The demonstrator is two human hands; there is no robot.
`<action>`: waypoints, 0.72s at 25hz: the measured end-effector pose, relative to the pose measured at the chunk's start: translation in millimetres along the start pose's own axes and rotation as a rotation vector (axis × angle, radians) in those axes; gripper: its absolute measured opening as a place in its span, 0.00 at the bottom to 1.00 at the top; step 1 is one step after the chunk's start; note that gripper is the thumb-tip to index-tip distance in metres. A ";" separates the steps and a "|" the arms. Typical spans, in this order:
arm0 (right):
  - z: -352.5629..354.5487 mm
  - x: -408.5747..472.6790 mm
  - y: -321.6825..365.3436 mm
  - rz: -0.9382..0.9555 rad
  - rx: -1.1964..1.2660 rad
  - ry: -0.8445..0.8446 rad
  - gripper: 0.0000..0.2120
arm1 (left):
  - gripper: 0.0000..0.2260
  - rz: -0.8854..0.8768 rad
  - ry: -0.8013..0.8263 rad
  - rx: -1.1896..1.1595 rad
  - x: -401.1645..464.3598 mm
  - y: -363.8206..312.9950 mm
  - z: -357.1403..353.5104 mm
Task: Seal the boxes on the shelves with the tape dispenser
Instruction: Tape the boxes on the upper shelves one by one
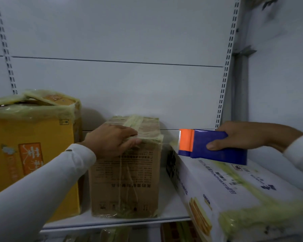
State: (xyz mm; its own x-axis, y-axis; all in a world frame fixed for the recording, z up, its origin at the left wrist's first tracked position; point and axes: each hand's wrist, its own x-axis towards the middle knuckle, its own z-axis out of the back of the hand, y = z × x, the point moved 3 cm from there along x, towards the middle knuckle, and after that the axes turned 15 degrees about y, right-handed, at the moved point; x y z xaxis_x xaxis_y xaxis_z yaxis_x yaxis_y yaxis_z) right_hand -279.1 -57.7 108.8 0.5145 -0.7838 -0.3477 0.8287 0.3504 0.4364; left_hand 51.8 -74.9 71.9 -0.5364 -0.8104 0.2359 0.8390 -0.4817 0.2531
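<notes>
The brown box [128,165], at centre on the shelf [171,203], is pressed by the flat left hand [112,138]. At 3 o'clock, the tape dispenser [212,145] is grasped by the right hand [240,135].

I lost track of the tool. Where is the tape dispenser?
In the head view, the tape dispenser is at right, gripped by the right hand, above the white box, beside the brown box.

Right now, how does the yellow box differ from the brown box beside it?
The yellow box is bright yellow with an orange label, while the brown box is plain cardboard. The yellow box stands taller than the brown one. The yellow box's top flaps bulge under tape, while the left hand rests on the brown box's flat top. Both carry yellowish tape.
</notes>
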 end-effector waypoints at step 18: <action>-16.0 39.8 48.6 -0.240 -0.647 -0.345 0.22 | 0.31 0.110 -0.098 -0.004 26.0 -46.4 -4.1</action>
State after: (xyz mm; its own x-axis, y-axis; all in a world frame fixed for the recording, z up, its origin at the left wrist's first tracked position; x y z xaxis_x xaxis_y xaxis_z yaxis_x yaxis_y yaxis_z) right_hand -214.8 -63.7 102.9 0.2947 -0.9544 -0.0470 0.9272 0.2975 -0.2274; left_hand -0.7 -75.0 62.5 -0.4474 -0.8218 0.3528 0.8934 -0.3932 0.2173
